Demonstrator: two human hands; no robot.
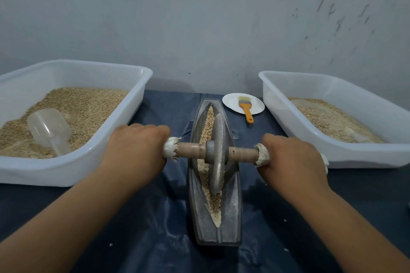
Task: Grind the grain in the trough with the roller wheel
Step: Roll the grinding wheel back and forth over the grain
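A long grey metal trough (233,213) lies lengthwise in the middle of the dark blue table. Tan grain (205,175) fills its narrow groove from far end to near end. A grey metal roller wheel (217,155) stands on edge in the groove near the trough's middle, on a wooden axle (241,153) with white wrapping at both ends. My left hand (135,150) grips the left end of the axle. My right hand (292,157) grips the right end. Both fists are closed, knuckles up.
A white plastic tub (124,137) at the left holds grain and a clear scoop (50,128). A second white tub (277,104) with grain stands at the right. Behind the trough, a white plate (233,101) carries an orange-handled brush (246,108). A grey wall rises close behind.
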